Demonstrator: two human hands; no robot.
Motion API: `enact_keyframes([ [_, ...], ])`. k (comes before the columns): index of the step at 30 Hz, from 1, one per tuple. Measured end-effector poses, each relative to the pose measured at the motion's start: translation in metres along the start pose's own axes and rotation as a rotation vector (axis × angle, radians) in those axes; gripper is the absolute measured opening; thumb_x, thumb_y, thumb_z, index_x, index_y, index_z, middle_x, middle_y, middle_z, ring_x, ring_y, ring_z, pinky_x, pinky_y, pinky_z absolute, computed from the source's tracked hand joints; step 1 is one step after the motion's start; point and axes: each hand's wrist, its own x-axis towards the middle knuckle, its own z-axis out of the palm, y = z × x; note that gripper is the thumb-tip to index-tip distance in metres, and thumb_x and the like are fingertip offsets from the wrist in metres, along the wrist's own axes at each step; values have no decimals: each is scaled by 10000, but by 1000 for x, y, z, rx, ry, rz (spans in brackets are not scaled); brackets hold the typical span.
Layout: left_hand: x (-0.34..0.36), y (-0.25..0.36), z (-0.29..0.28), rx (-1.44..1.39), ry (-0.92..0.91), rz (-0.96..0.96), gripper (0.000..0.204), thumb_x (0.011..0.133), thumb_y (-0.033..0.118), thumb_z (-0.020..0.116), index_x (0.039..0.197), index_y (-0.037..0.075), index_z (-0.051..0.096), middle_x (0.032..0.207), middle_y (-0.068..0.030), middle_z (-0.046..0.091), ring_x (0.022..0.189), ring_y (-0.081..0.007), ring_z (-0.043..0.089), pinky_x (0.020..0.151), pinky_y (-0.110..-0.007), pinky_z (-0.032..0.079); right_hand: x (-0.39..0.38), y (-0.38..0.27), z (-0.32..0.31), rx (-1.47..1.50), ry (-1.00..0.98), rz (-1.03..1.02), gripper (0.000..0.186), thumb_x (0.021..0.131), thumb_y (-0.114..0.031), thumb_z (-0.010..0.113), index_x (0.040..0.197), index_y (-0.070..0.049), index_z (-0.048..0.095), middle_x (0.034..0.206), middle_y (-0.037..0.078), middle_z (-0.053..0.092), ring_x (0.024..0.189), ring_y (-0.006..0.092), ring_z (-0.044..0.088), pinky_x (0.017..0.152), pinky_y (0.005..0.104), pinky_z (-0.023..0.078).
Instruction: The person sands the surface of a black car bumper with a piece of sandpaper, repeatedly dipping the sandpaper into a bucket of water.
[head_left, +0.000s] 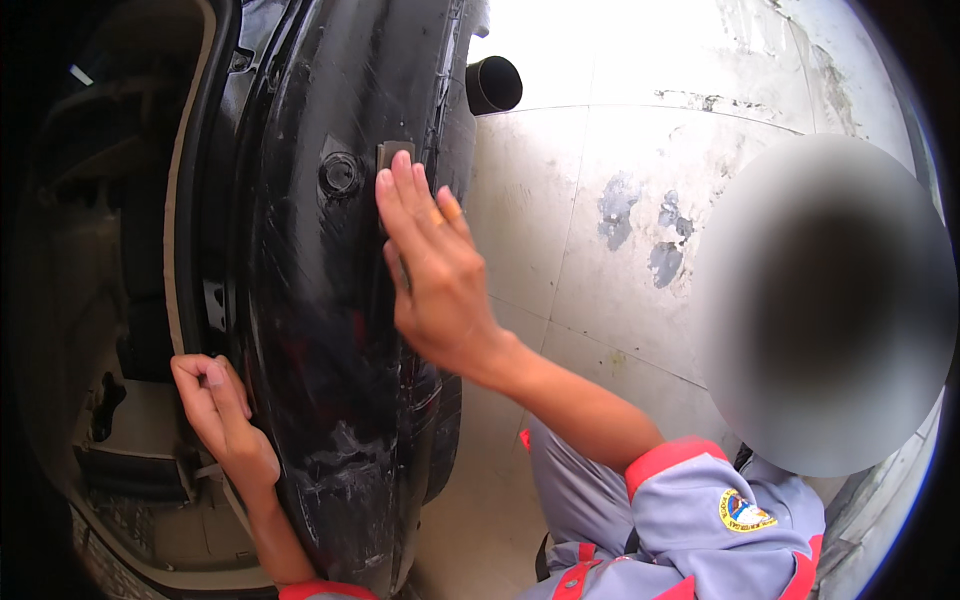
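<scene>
My right hand lies over a flat grey-brown pad, pressing it on the scuffed black bumper with its fingers extended and close together. Just left of the pad is a round sensor fitting set in the bumper. My left hand has its fingers curled on the edge of the car's rear opening, low on the left; the fingertips are partly hidden.
The car's dark interior fills the left side. A dark exhaust tip juts beyond the bumper. The pale tiled floor has peeling grey patches. A blurred oval covers part of the right side.
</scene>
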Motion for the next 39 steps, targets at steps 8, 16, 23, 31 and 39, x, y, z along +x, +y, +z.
enact_keyframes([
  [8, 6, 4, 0, 18, 6, 6, 185, 1025, 171, 386, 871, 68, 373, 626, 24, 293, 561, -54, 254, 512, -247, 220, -13, -10, -9, -62, -65, -30, 527, 843, 26, 501, 1364, 66, 435, 1437, 259, 422, 1357, 364, 402, 1089, 507, 296],
  [16, 2, 8, -1, -13, 8, 13, 177, 1027, 160, 375, 871, 76, 371, 628, 25, 297, 564, -52, 260, 520, -242, 220, -12, -12, -13, 137, -306, -407, 571, 811, 44, 523, 1378, 8, 457, 1480, 166, 410, 1390, 287, 374, 1114, 445, 301],
  [23, 4, 8, -6, 16, 3, -7, 157, 1021, 145, 384, 888, 64, 370, 611, 21, 323, 542, -51, 274, 504, -236, 234, 24, 28, -26, 81, -394, -593, 509, 837, 19, 527, 1340, -61, 524, 1464, 79, 457, 1374, 220, 403, 1140, 421, 288],
  [31, 3, 9, -6, 3, -29, -18, 145, 1020, 146, 380, 900, 65, 373, 625, 26, 321, 557, -43, 274, 509, -223, 237, 40, 52, -36, -15, -391, -701, 429, 848, -14, 508, 1266, -37, 600, 1379, 112, 547, 1325, 237, 475, 1134, 389, 285],
  [39, 6, 10, -6, 11, -28, -6, 144, 1022, 159, 382, 918, 59, 369, 631, 30, 307, 565, -45, 267, 509, -222, 225, 37, 65, -36, -12, -349, -743, 371, 897, -53, 481, 1244, -30, 610, 1369, 109, 556, 1318, 246, 481, 1117, 387, 314],
])
